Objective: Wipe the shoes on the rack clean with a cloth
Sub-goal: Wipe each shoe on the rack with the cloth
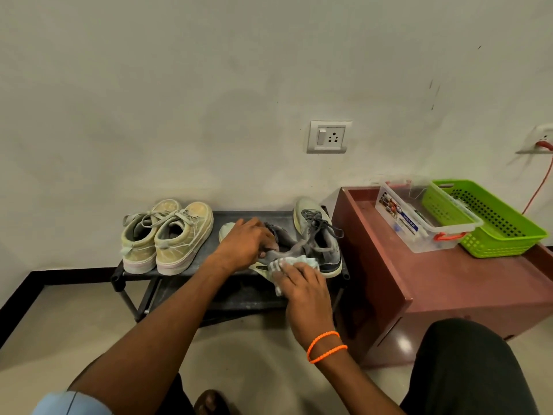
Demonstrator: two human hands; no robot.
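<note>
Right now I am watching the left hand point(244, 245) gripping a grey shoe point(279, 239) that is lying on the top shelf of the black rack point(131, 272), its fingers curling over the shoe's opening and holding it steady. The right hand point(302, 290) is pressing a pale cloth point(294, 263) against the near end of that same shoe, by its pale sole, with the fingers bent around the bunched fabric so that part of the cloth is showing beyond the fingertips and part is hanging below the palm. An orange bracelet point(326, 347) is sitting on the right wrist. Just to the right of the held shoe, the second grey shoe point(318, 235) is resting on the rack with its laces loose. At the left end of the shelf, well apart from the hands, a pair of beige sneakers point(167, 236) is standing side by side, toes pointing at the far wall. To the right of the rack, a reddish-brown worktop point(449, 277) is carrying a clear plastic box point(425, 215) and, touching it on the right, a green basket point(490, 218). A wall socket point(328, 136) is showing on the wall above the rack.
</note>
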